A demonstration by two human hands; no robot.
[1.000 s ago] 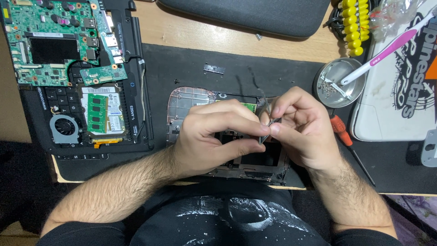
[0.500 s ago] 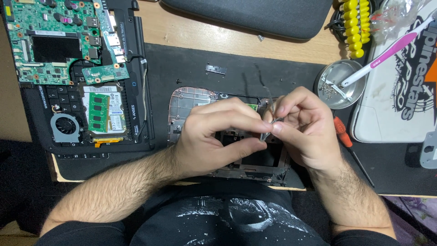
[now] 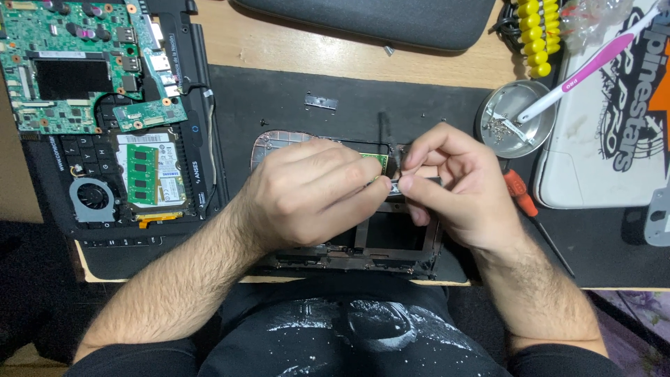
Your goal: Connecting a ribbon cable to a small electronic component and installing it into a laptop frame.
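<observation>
The black mat (image 3: pixel 293 105) on the surface is unchanged, and the dark frame (image 3: pixel 363 255) is kept at 6 o'clock. The left hand (image 3: pixel 307 192) and right hand (image 3: pixel 457 185) are still met over it; a small dark part (image 3: pixel 393 186) is pinched between both sets of fingertips, barely shifted, so the fiddling is judged unfinished.

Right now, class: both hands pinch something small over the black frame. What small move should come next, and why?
Probably carry the small dark part to the metal dish. The left hand and right hand pinch it above the black frame, and the dish already holds loose bits.
</observation>
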